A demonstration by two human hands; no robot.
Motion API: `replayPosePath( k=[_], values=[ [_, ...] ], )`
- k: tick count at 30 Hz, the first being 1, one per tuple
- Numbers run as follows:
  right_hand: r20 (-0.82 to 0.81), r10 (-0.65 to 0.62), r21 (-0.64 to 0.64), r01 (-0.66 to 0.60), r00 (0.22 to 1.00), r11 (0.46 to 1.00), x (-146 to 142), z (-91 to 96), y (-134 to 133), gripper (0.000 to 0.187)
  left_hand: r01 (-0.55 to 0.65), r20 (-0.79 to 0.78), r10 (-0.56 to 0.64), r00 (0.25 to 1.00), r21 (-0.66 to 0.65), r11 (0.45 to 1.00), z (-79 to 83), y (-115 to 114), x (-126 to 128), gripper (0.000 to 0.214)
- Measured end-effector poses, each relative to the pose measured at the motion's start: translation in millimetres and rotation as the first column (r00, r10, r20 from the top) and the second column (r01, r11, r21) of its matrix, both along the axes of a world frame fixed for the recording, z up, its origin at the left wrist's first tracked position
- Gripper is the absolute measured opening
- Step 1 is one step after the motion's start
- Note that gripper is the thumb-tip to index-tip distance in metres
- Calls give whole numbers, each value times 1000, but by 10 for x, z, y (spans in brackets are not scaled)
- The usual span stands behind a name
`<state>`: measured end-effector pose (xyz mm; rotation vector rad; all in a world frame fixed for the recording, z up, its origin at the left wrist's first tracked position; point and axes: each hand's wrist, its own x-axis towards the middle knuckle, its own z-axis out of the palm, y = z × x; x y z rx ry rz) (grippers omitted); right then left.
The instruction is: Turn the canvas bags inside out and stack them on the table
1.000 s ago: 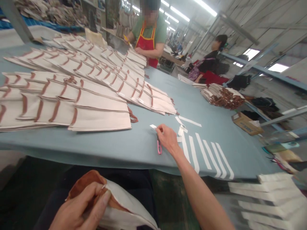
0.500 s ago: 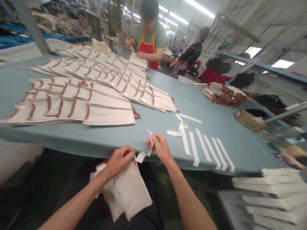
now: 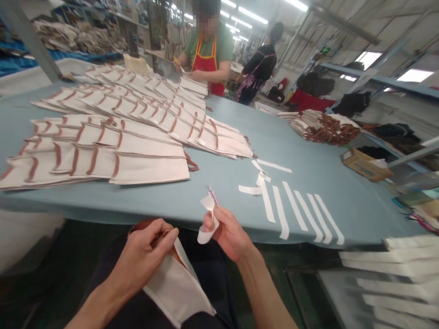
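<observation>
My left hand pinches the brown-trimmed top edge of a cream cloth pouch, which hangs over my lap with its mouth slightly parted. To its right, my right hand is closed on a curled white strip near the table's front edge. In the same fingers sits a small pink-handled tool with a thin metal tip pointing away from me; its exact kind is unclear. The strip and the pouch are apart. Several more white strips lie on the table just beyond my right hand.
Overlapping rows of cream pouches cover the left of the blue-grey table. A bundle of brown-trimmed pouches and a cardboard box are at right. Across the table stands a person in a red apron; another person is behind.
The pouch has moved left and opened at its mouth with my left hand. My right hand has turned, curling the strip under and bringing the pink tool's metal tip into view.
</observation>
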<state>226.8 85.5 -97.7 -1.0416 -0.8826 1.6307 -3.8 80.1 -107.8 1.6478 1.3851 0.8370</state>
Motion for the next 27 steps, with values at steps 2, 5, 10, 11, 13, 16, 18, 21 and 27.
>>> replayPosePath(
  k=[2,5,10,11,13,16,18,21,27],
  values=[
    [-34,64,9,-63,997,998,-146,77,-150,60,-39,-4,39,999,-19,999,100,-109,-29,34],
    [-66,125,3,-125,990,992,-290,219,-371,55,-28,107,43,993,-135,990,281,-259,-68,37],
    [-131,163,-82,-175,978,981,-469,383,-640,51,79,214,-46,976,-148,986,436,-481,-151,38],
    [-157,173,-97,-189,972,977,-508,400,-682,53,84,223,-49,974,-149,985,432,-525,-172,41],
    [-201,184,-122,-211,962,970,-590,424,-761,55,120,275,-62,960,-200,973,410,-603,-214,45],
    [-217,167,-144,-201,962,969,-703,445,-865,53,176,366,-66,928,-278,944,391,-681,-260,45],
    [-217,150,-157,-186,965,970,-754,448,-925,52,163,404,-37,914,-282,945,393,-709,-284,42],
    [-115,109,-128,-124,987,984,-770,425,-1001,51,96,427,39,903,-291,952,395,-749,-329,39],
    [590,-421,622,-55,690,781,-663,336,-1061,8,134,398,19,917,-353,926,431,-849,-358,42]
  ],
)
